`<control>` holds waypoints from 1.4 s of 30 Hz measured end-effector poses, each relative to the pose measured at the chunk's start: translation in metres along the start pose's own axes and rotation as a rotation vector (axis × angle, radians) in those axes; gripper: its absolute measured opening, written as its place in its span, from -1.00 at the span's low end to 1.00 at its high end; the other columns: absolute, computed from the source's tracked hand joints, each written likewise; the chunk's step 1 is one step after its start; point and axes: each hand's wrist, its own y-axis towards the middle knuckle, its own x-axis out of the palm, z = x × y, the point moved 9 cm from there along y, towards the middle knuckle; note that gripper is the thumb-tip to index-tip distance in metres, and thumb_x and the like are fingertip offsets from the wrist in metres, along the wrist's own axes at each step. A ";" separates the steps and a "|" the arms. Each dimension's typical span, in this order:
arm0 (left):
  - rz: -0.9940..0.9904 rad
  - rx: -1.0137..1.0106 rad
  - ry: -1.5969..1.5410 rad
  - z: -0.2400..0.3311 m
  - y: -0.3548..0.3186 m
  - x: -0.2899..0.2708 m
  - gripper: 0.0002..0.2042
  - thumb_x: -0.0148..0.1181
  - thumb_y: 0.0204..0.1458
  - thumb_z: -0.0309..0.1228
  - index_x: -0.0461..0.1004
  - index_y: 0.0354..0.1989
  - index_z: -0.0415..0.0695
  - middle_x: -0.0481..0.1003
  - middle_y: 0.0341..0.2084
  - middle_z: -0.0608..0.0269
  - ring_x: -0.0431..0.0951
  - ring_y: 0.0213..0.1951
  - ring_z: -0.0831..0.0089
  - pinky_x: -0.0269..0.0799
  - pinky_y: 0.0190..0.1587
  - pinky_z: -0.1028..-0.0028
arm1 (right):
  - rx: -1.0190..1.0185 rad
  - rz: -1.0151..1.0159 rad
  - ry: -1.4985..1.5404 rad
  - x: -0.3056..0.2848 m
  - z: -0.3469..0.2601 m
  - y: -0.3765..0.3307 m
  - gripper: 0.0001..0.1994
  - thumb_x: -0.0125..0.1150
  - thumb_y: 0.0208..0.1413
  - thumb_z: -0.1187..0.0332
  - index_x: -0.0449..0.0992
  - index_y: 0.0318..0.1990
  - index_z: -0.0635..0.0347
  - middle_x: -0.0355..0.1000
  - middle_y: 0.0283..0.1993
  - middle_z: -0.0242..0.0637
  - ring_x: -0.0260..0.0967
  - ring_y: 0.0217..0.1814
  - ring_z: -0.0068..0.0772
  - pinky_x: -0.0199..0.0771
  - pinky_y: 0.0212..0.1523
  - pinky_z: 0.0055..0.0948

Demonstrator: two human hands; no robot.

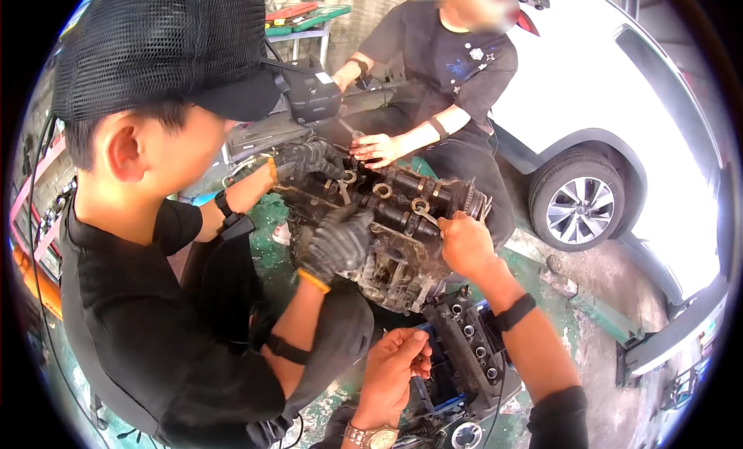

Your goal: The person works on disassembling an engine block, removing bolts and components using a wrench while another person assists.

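Note:
My right hand is closed around a short metal wrench, its end at a ring-shaped opening on the top of a dirty, oily engine. Low in the middle, my left hand is away from the engine, with its fingers curled and thumb pressed to them; whatever they hold is hidden. A co-worker on the left has a grey-gloved hand on the engine's near left side and another glove at its far left. The bare hand of a second co-worker reaches to its far edge.
A black valve cover with round holes lies below the engine, close to my forearms. At the right stands a white car, a green lift arm near its wheel. Tool cases rest on a stand at the back.

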 end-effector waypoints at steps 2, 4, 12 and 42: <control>0.014 0.000 -0.002 0.001 -0.001 0.001 -0.87 0.13 0.11 -0.40 0.45 -0.36 -0.23 0.47 -0.53 0.26 0.44 -0.57 0.50 0.38 -0.53 0.52 | 0.093 -0.107 0.051 0.007 0.005 0.000 -0.82 0.09 -0.09 0.45 0.51 -0.28 0.14 0.42 -0.27 -0.05 0.44 -0.21 0.01 0.48 -0.19 -0.15; 0.025 -0.006 -0.004 0.002 -0.003 0.003 -0.87 0.13 0.11 -0.40 0.45 -0.36 -0.22 0.47 -0.53 0.26 0.44 -0.57 0.50 0.37 -0.54 0.52 | 0.091 -0.092 0.039 0.006 0.006 -0.001 -0.82 0.09 -0.09 0.46 0.51 -0.28 0.15 0.42 -0.26 -0.05 0.45 -0.20 0.01 0.48 -0.18 -0.14; 0.048 -0.018 0.012 0.000 -0.001 0.002 -0.88 0.14 0.11 -0.40 0.45 -0.36 -0.20 0.47 -0.55 0.28 0.44 -0.58 0.51 0.36 -0.54 0.52 | 0.137 -0.067 0.036 0.009 -0.001 -0.008 -0.81 0.09 -0.10 0.48 0.46 -0.26 0.20 0.39 -0.22 -0.02 0.45 -0.20 0.05 0.48 -0.20 -0.10; 0.042 -0.025 0.076 -0.013 -0.003 0.006 -0.86 0.16 0.09 -0.38 0.43 -0.33 -0.21 0.49 -0.52 0.25 0.46 -0.58 0.51 0.40 -0.52 0.51 | 0.203 0.027 -0.008 -0.007 -0.024 -0.014 -0.71 0.14 -0.09 0.47 0.35 -0.15 0.24 0.32 -0.16 -0.05 0.49 -0.32 -0.06 0.53 -0.31 -0.24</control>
